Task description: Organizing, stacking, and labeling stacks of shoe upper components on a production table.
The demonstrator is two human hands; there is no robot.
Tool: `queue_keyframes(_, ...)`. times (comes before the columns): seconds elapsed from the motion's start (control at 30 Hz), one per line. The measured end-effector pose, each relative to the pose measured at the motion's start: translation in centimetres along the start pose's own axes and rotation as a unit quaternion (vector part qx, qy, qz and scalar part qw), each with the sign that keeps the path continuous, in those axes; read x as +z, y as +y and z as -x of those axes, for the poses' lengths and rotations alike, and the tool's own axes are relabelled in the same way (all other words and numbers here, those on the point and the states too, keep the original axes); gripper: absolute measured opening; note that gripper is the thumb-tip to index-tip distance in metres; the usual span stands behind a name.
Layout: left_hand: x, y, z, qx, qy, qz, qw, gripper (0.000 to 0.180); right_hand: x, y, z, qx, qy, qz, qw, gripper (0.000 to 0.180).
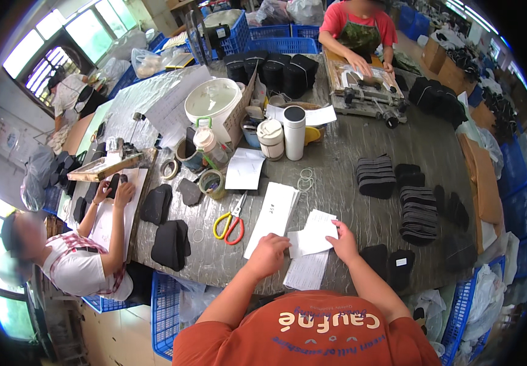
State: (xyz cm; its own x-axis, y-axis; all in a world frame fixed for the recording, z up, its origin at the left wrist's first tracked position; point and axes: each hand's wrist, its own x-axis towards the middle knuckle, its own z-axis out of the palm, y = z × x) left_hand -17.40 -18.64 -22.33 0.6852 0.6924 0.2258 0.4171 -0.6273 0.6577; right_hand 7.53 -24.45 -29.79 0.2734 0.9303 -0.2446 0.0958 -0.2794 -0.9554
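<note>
My right hand (344,244) pinches the right edge of a folded white paper slip (315,234) between thumb and fingers. At the slip's left edge is my left hand (269,251), its fingers curled and closed on the paper. Beneath lies a sheet with printed lines (307,272), partly covered by the slip. A stack of long white papers (274,210) is just beyond my left hand. Left of that stack rest scissors (229,226) with one yellow and one red handle.
Black pad stacks (419,213) lie to the right, others (170,244) to the left. Cups, a white bottle (294,133) and a white bucket (213,100) stand farther back. One co-worker (86,244) works at left, another (361,36) at far right.
</note>
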Motion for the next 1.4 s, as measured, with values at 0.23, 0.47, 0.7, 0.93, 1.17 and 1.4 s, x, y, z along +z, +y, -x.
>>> queue_keyframes(0.23,-6.0,-5.6,-8.6,-0.088,0.138,-0.063,0.984,0.014,-0.4,-2.9,2.1,-0.065,0.102,0.256,0.959,0.056)
queue_keyframes(0.47,-11.8,-13.9,-23.0,-0.030,0.171,-0.311,0.934,0.019,-0.2,-3.0,4.8,-0.067,0.123,0.272,0.952,0.044)
queue_keyframes(0.7,-12.9,-16.7,-28.4,-0.033,0.011,-0.398,0.917,0.017,-0.6,-3.6,7.1,-0.064,0.190,0.175,0.964,0.029)
queue_keyframes(0.93,-17.4,-6.0,-23.5,0.079,0.256,-0.261,0.927,0.017,-0.7,-5.1,7.3,-0.006,0.206,0.037,0.978,0.023)
queue_keyframes(1.17,-7.9,4.2,-11.7,0.024,-0.040,0.163,0.986,0.017,1.9,-12.3,4.4,-0.044,0.084,0.023,0.995,0.026)
queue_keyframes(1.4,-0.8,2.8,-6.3,-0.076,-0.041,0.206,0.975,0.032,1.4,-9.6,4.6,0.088,-0.083,-0.220,0.968,0.016)
